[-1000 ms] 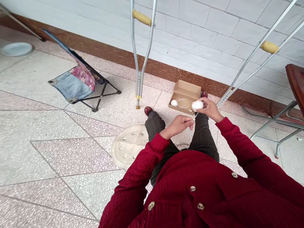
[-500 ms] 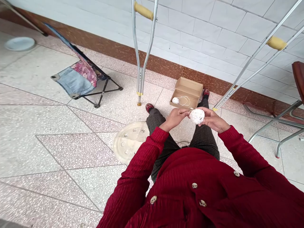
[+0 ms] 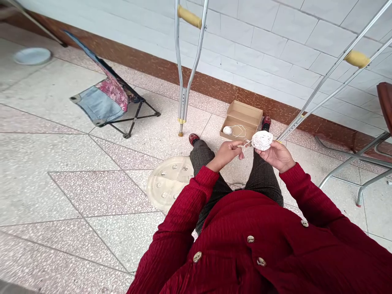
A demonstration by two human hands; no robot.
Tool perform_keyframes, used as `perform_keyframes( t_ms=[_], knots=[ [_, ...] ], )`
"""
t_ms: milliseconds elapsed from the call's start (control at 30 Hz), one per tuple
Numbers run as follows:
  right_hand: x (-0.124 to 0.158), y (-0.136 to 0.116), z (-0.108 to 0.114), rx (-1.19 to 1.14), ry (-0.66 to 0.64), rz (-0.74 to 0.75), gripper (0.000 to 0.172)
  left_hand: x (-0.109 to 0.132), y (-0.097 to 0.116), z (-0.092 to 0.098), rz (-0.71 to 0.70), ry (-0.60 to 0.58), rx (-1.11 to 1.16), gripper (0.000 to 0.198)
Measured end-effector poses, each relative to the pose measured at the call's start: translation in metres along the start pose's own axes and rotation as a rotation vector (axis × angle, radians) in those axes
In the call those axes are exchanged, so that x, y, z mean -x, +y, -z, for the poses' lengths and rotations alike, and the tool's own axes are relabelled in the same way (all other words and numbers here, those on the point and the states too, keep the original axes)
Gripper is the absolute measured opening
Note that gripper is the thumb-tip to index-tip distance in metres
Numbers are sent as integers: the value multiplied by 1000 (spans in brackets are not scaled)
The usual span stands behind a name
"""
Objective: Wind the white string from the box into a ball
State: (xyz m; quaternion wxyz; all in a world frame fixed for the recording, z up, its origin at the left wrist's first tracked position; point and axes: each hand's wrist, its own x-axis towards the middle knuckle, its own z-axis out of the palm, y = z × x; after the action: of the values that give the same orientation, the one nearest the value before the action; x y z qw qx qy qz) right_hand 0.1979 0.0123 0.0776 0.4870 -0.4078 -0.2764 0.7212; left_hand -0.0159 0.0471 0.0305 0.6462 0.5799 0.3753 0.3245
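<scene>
My right hand [image 3: 276, 156] cups a ball of white string [image 3: 262, 140] on its fingertips. My left hand [image 3: 226, 155] pinches a thin strand of white string [image 3: 246, 143] that runs from the ball, a short way from my right hand. Both hands are above my knees, in dark tweed trousers [image 3: 202, 155]. Beyond them lies an open cardboard box [image 3: 241, 111], holding a smaller white string ball [image 3: 227, 130] and a loose loop of string [image 3: 239, 131].
Two aluminium crutches [image 3: 183, 92] with yellow grips lean nearby, the second [image 3: 324, 90] at right. A folding chair [image 3: 105, 98] stands at left, a studded round lid [image 3: 168, 182] on the terrazzo floor by my leg, metal furniture legs [image 3: 352, 161] at right.
The big ball has moved up and right, away from my left hand, and now rests on my right fingertips. A short strand shows between my hands. The view has shifted slightly.
</scene>
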Motion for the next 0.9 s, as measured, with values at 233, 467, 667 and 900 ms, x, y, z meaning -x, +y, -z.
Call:
perform_keyframes(
  t_ms=[233, 467, 667, 900],
  knots=[
    [3, -9, -1, -1, -10, 50, 37, 8, -4, 3, -95, -127, -312, 29],
    [3, -10, -8, -19, 59, -25, 36, -1, -3, 0, -126, -72, -195, 31],
    [4, -8, -17, 11, 37, -54, 34, -8, 6, -12, -173, 8, 15, 35],
    [2, -11, -9, 16, 97, -36, 33, 8, 12, -15, -119, 78, 179, 36]
  ],
)
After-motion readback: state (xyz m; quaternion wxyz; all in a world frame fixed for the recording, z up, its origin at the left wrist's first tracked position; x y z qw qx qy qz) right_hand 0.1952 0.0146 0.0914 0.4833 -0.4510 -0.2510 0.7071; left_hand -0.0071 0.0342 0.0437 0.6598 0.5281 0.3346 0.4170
